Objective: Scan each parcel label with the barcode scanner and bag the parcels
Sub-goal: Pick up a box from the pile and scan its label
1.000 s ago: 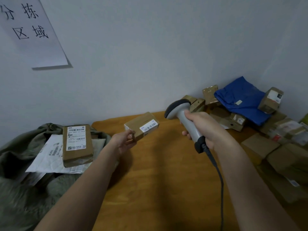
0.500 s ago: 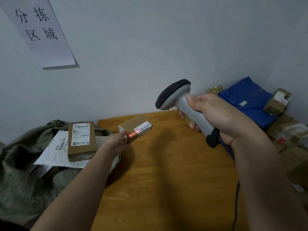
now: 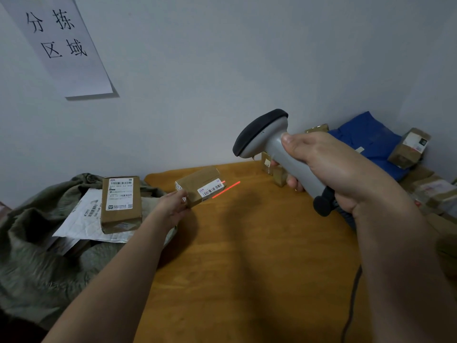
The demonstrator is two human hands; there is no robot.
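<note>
My left hand (image 3: 173, 206) grips a small brown cardboard parcel (image 3: 197, 185) by its near end, held just above the wooden table (image 3: 247, 268), its white barcode label facing up and right. My right hand (image 3: 333, 174) grips a grey barcode scanner (image 3: 267, 137) by the handle, its dark head pointed down at the parcel. The red scan line (image 3: 226, 189) falls just below the label and onto the table. A green bag (image 3: 37, 256) lies open at the left with another labelled box (image 3: 121, 204) and a white mailer (image 3: 84, 219) on it.
A pile of brown parcels (image 3: 432, 189) and a blue mailer (image 3: 366, 142) fills the right back corner by the wall. A small box (image 3: 274, 169) stands behind the scanner. The scanner cable (image 3: 351, 305) hangs down at the right. A paper sign (image 3: 61, 43) hangs on the wall.
The scanner has risen and come nearer to the camera. The red line, on the label half a second ago, now lies lower right of it. The left hand keeps the parcel in much the same place.
</note>
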